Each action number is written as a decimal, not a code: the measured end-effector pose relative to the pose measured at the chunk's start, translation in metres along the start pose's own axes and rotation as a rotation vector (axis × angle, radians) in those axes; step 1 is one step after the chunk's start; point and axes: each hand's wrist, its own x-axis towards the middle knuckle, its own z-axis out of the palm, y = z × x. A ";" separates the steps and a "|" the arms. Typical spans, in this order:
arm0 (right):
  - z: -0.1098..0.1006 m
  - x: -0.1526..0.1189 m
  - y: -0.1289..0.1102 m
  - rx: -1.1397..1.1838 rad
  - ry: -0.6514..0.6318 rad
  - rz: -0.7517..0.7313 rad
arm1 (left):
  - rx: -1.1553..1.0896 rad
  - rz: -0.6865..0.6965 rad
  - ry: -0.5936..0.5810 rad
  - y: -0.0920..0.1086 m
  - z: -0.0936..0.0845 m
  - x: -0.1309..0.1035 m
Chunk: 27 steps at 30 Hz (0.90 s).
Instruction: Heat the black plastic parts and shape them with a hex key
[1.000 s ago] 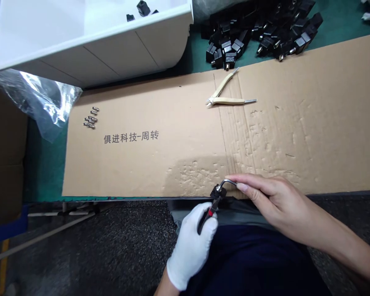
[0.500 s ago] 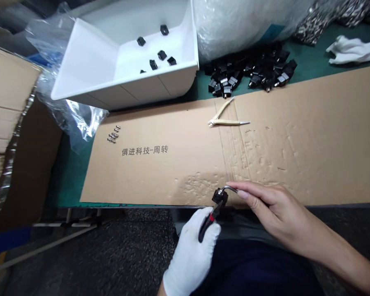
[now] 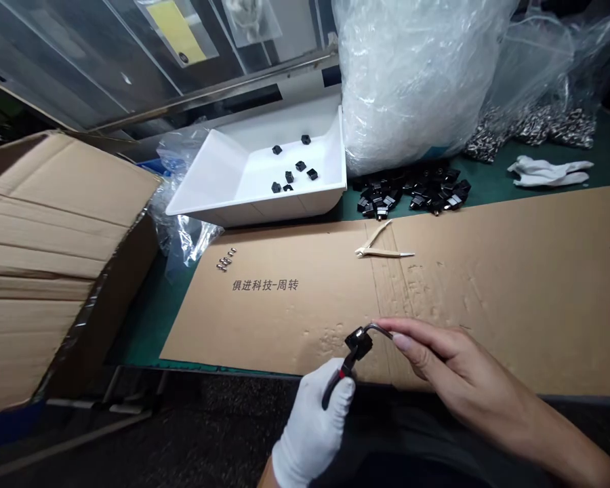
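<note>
Our view has tipped up over the desk point(image 3: 138, 332), yet both holds persist: our gloved left hand point(image 3: 314, 417) grips pliers point(image 3: 348, 364) clamping a black block point(image 3: 360, 344) above the near edge; our bare right hand point(image 3: 455, 362) pinches a bent metal rod point(image 3: 378, 329) against it, so work seems unbroken.

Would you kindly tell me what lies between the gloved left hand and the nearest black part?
In the head view, dark pliers lie there, gripped by the left hand, their tip at the black part.
</note>
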 end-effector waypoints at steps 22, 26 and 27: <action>-0.010 0.000 0.003 0.098 -0.157 0.154 | -0.527 -0.264 -0.365 -0.034 -0.003 -0.001; -0.011 0.000 0.006 0.113 -0.182 0.168 | -0.559 -0.275 -0.386 -0.037 -0.002 -0.001; -0.012 0.000 0.006 0.122 -0.188 0.169 | -0.561 -0.273 -0.390 -0.036 -0.002 -0.001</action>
